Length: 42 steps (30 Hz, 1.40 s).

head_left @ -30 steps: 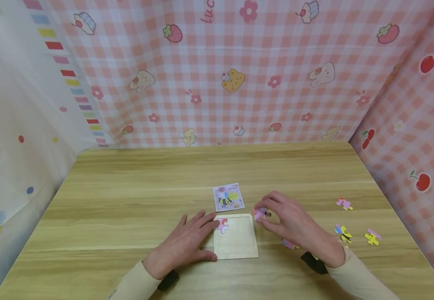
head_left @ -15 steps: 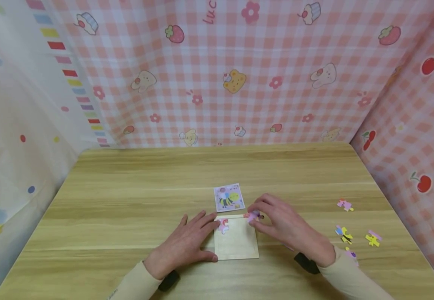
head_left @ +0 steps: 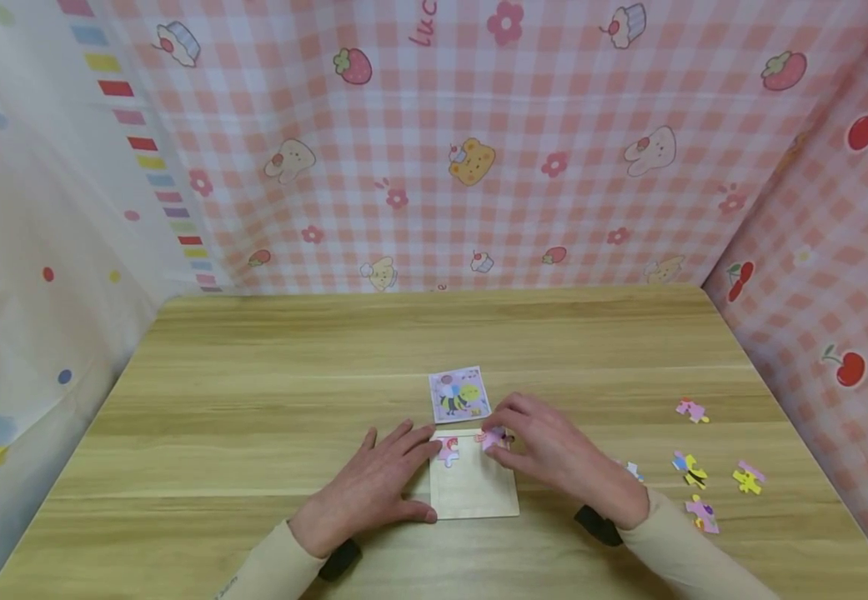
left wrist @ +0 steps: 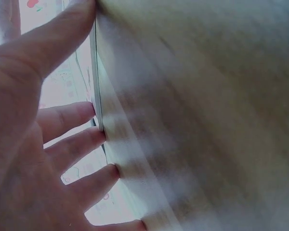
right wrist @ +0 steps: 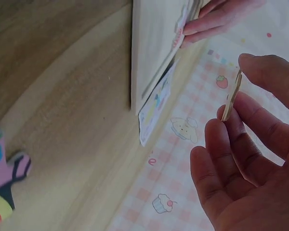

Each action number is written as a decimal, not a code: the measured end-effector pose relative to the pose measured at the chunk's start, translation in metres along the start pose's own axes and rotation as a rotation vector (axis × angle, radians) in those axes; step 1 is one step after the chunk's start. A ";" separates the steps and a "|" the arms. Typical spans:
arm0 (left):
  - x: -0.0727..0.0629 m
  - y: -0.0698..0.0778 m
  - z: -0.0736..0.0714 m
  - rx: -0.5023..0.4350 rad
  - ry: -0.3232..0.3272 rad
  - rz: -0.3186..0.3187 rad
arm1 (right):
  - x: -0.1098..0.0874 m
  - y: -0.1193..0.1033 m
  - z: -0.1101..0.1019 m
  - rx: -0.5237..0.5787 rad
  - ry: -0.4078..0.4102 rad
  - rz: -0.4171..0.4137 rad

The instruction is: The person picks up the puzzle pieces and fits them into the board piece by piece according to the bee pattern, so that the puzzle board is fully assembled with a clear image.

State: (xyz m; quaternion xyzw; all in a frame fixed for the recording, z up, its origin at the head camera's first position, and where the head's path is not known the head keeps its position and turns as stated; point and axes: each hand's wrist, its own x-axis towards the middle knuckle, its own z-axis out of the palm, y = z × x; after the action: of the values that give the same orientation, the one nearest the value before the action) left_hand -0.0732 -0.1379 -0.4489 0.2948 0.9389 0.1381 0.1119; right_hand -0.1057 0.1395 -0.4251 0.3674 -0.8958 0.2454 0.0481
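Note:
A square wooden puzzle tray [head_left: 471, 493] lies on the table, one pink jigsaw piece [head_left: 448, 451] sitting in its upper left corner. Along the tray's left side rests my left hand [head_left: 366, 492], fingers spread, with fingertips at the edge and the thumb at the lower corner. My right hand [head_left: 557, 454] pinches another pink jigsaw piece [head_left: 491, 438] between thumb and fingers over the tray's upper right corner. Seen edge-on in the right wrist view, this held piece [right wrist: 232, 96] is thin, with its printed face hidden.
Just behind the tray lies a picture card [head_left: 459, 395] of a bee. Several loose pieces are scattered to the right, including a pink one [head_left: 692, 409], a yellow one [head_left: 749, 477] and a bee-striped one [head_left: 691, 471]. Patterned cloths [head_left: 434, 208] hang around the wooden table [head_left: 291, 350].
My right hand has carried the pinched jigsaw piece leftward, from beside the tray to over its upper right corner. Loose pieces under the right forearm have come into view. The left hand stays put.

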 end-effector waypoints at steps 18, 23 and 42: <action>0.001 0.000 -0.002 0.007 0.002 0.005 | 0.014 0.000 0.014 -0.023 -0.096 0.026; 0.002 0.000 -0.002 0.006 0.002 0.006 | 0.018 0.001 0.020 -0.022 -0.121 -0.002; 0.003 0.000 -0.001 0.007 0.000 0.003 | 0.021 0.000 0.034 -0.042 -0.146 0.023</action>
State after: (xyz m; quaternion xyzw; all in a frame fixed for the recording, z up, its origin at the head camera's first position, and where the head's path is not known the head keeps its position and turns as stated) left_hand -0.0757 -0.1365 -0.4484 0.2964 0.9390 0.1351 0.1106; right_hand -0.1175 0.1097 -0.4493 0.3728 -0.9061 0.1995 -0.0125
